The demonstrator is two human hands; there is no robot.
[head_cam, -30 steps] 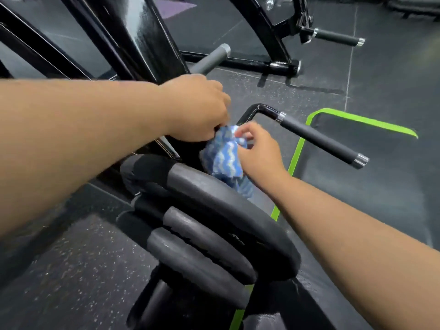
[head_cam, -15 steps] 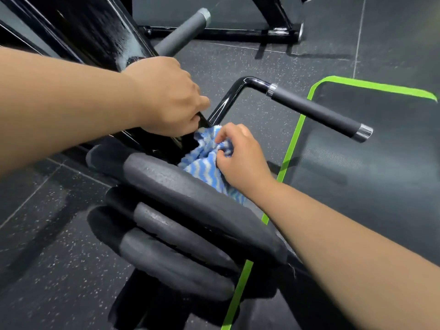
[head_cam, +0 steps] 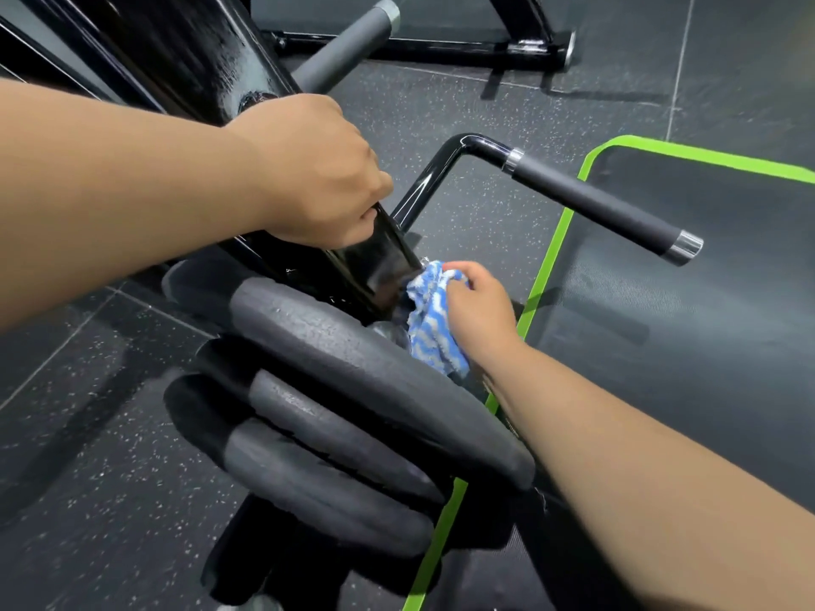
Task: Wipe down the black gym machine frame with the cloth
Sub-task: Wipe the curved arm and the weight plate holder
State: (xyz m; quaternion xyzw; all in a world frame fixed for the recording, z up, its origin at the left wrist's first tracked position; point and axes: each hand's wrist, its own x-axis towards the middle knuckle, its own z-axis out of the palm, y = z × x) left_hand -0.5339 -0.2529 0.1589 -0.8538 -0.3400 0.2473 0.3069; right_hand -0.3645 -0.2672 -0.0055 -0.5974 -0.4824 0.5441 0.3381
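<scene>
The likeliest trouble is the tight spot: the right hand works the cloth into the narrow gap at centre frame where the lower end of the frame meets the stacked plates, so the cloth could snag there or the knuckles scrape a plate's rough rim. Bunched as it is, the cloth probably meets the metal with only a small patch and may leave streaks or missed strips. The left hand, its fingers curled round the beam just above, covers a stretch that would go unwiped unless it shifts, and a slip on that glossy paint could let it slide down. The frame is a thick, shiny black beam running from the upper left down to the centre, with blurred reflections and some faint smears; a bent handle branches off to the right. The cloth is blue-and-white, nubbly and crumpled, clutched in the right hand's fingers and touching the beam's lower end.
</scene>
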